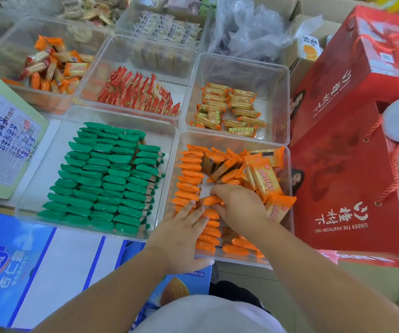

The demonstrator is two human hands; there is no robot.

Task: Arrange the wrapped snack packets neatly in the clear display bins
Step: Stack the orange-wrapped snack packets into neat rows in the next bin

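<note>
Inside near bin [217, 138]: right hand [239, 207] is pinching an orange packet [211, 200].
Row [209, 236]: left hand [181, 236], fingers flat, is steadying it; probably best slotted upright, edges aligned.

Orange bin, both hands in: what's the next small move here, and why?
Probably stand the orange packet pinched by the right hand at the far end of the short second row, which the left hand touches with straight fingers. That row stops partway along the full outer row, and a loose pile waits beyond.
</note>
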